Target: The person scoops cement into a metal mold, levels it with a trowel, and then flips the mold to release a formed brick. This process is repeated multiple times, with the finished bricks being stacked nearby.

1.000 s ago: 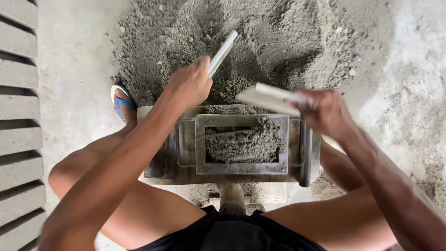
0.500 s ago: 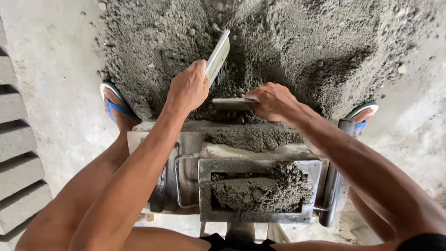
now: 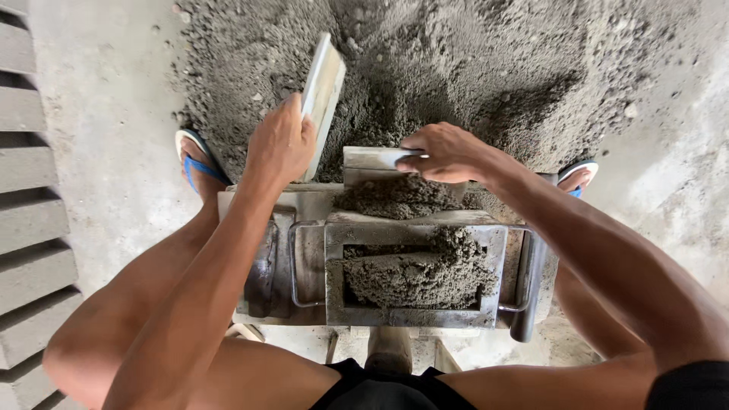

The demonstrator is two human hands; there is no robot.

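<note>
My left hand [image 3: 279,143] grips a flat pale board [image 3: 322,95] standing on edge in the grey mortar pile [image 3: 456,68]. A second flat board [image 3: 372,158] lies level at the foot of the pile, held by my right hand [image 3: 448,152], with a heap of mix [image 3: 399,197] in front of it on the far edge of a metal block mould [image 3: 414,315]. The mould's cavity is partly filled with damp grey mix [image 3: 414,273].
The mould sits between my knees on a concrete floor [image 3: 106,137]. My feet in blue sandals [image 3: 194,163] flank the pile, the right one [image 3: 577,176] partly hidden. Rows of grey cast blocks [image 3: 30,190] lie along the left edge.
Both hands moved forward into the pile. The right hand's board went from raised over the mould to lying flat at the pile's foot, and more mix sits at the mould.
</note>
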